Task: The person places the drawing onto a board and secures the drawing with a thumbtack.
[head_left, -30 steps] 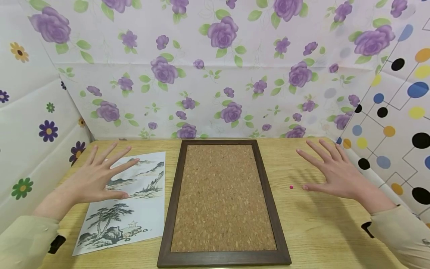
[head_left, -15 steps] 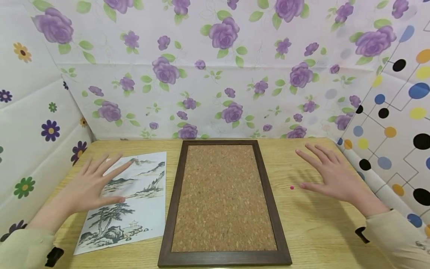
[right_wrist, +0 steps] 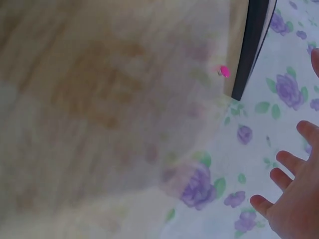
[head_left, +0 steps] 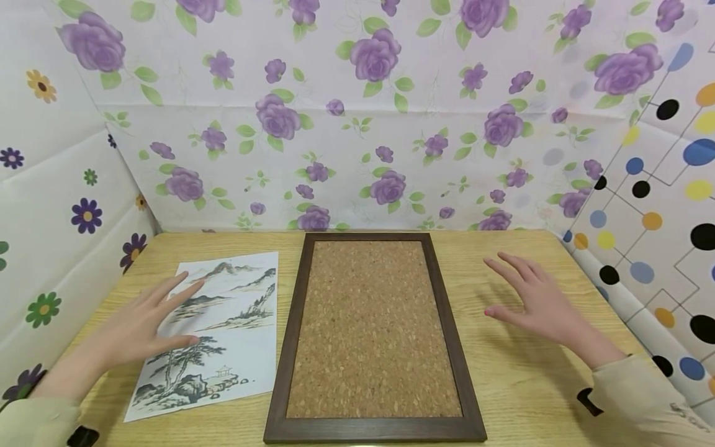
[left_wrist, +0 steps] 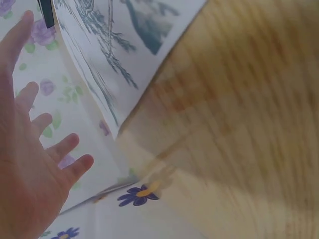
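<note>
My left hand [head_left: 134, 326] hovers over the left part of a paper sheet with an ink landscape painting [head_left: 240, 357], fingers spread and holding nothing. In the left wrist view its fingers point past the paper's corner. Right of the sheet lies a cork board [head_left: 374, 329] in a dark brown frame. My right hand [head_left: 544, 304] is held above the table beyond the board's right side, fingers parted, nothing in it. A tiny pink thumbtack [right_wrist: 225, 71] lies on the table beside the frame; in the head view the right thumb tip almost covers it.
The wooden table [head_left: 519, 397] carries the sheet and the board. Floral cloth [head_left: 335, 155] rises behind it. A flower-patterned cloth [head_left: 50, 248] stands on the left and a dotted cloth [head_left: 659, 248] on the right.
Both hands have drifted lower and closer to the near edge; the right hand has also moved slightly left, over the thumbtack. Sheet and board stay put.
</note>
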Action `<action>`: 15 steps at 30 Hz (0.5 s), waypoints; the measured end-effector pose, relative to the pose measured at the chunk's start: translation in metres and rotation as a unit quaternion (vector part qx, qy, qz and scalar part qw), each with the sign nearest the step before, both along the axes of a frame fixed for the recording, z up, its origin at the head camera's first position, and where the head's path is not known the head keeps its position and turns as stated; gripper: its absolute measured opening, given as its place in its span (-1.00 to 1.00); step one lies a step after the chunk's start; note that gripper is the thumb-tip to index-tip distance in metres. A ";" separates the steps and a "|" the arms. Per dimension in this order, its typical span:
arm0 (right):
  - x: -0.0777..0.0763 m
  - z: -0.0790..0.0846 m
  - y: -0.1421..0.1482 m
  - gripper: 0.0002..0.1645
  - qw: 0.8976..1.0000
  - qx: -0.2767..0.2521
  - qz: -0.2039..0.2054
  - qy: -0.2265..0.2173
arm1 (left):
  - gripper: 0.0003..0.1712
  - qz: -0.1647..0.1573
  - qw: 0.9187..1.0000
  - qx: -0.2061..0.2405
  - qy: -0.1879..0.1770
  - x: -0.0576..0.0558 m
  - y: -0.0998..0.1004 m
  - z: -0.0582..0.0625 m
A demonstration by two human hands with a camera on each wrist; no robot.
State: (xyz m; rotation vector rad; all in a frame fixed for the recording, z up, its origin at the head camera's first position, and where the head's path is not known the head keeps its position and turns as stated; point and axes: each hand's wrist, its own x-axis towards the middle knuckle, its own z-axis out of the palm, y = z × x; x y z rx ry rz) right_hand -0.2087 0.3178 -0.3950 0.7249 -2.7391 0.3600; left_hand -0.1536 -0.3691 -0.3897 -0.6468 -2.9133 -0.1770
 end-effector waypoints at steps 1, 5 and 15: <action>0.000 -0.002 -0.002 0.09 1.000 -0.003 -0.003 -0.006 | 0.17 0.004 1.000 0.005 -0.006 0.001 -0.001 -0.001; 0.002 -0.012 -0.006 0.08 1.000 -0.010 -0.008 -0.028 | 0.19 0.010 0.999 0.033 -0.022 0.003 -0.006 -0.003; 0.004 -0.022 -0.014 0.07 0.998 -0.040 -0.013 -0.049 | 0.28 0.021 0.994 0.076 -0.070 0.005 -0.015 -0.007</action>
